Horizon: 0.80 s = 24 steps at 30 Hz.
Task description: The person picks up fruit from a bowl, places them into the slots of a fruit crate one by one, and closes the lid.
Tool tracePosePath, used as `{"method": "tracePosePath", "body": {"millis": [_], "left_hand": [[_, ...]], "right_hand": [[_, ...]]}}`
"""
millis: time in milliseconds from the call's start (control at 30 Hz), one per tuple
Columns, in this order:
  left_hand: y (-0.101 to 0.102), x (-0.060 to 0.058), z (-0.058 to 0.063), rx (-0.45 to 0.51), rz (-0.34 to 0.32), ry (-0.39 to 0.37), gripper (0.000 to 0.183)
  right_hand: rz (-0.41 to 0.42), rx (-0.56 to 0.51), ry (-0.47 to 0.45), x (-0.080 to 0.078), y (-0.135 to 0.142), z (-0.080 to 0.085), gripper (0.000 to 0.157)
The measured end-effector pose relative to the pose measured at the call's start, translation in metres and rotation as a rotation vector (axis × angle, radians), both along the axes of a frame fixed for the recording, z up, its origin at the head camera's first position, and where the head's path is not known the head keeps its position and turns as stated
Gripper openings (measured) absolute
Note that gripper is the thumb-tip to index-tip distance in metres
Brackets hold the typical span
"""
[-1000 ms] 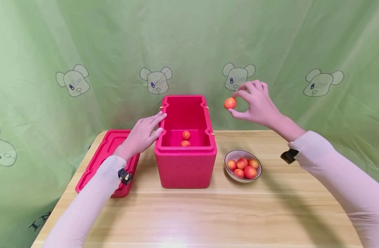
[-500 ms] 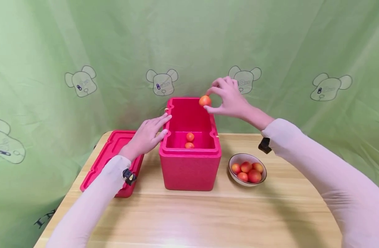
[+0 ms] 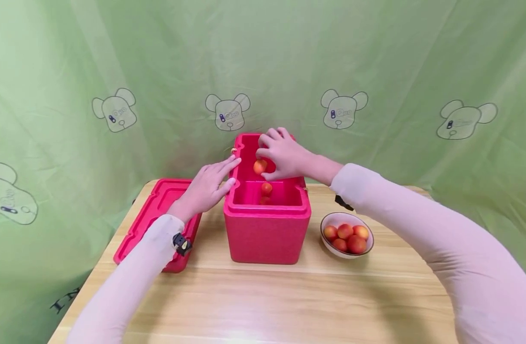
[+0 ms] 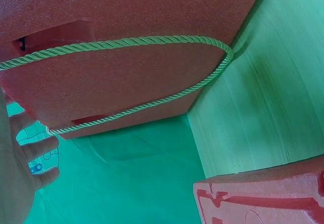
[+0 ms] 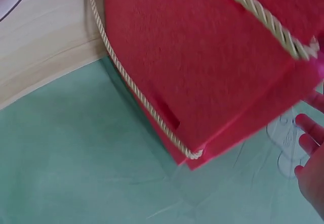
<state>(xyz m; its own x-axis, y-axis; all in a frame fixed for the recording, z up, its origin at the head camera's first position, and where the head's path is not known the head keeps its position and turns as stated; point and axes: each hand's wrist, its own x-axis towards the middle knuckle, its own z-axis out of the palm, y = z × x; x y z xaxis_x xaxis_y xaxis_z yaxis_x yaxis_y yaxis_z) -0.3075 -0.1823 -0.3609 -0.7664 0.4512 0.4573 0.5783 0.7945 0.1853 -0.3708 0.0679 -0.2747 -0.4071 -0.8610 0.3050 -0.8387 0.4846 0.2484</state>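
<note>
In the head view my right hand [image 3: 286,155] pinches a round red-orange fruit [image 3: 260,166], like a small nectarine, between thumb and fingers inside the mouth of an open red foam box [image 3: 267,236]. Below it, a fruit [image 3: 266,188] lies on the box floor, with a second fruit [image 3: 265,201] partly hidden by the front rim. My left hand [image 3: 206,187] rests its extended fingers on the box's left rim. Each wrist view shows a box side with a rope handle [image 4: 167,40], and part of the hand at the picture's edge. The held fruit is hidden from both.
Right of the box stands a white bowl [image 3: 332,220] with several similar fruits [image 3: 356,244]. The red box lid [image 3: 157,210] lies left of the box, partly under my left forearm. A wooden table [image 3: 254,306] carries everything, and a green curtain [image 3: 280,52] hangs behind.
My right hand has carried the fruit left from the air above the bowl, then down into the box opening. The left hand stays on the rim. The view has shifted slightly.
</note>
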Motion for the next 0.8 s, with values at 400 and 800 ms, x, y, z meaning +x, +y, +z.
{"method": "tracePosePath", "body": {"millis": [400, 800], "left_hand": [[0.001, 0.001, 0.0, -0.002, 0.008, -0.005, 0.061], [0.001, 0.001, 0.0, 0.0, 0.009, -0.014, 0.063]], "right_hand": [[0.004, 0.164, -0.008, 0.005, -0.012, -0.015, 0.047], [0.014, 0.198, -0.009, 0.005, -0.014, -0.023, 0.055]]}}
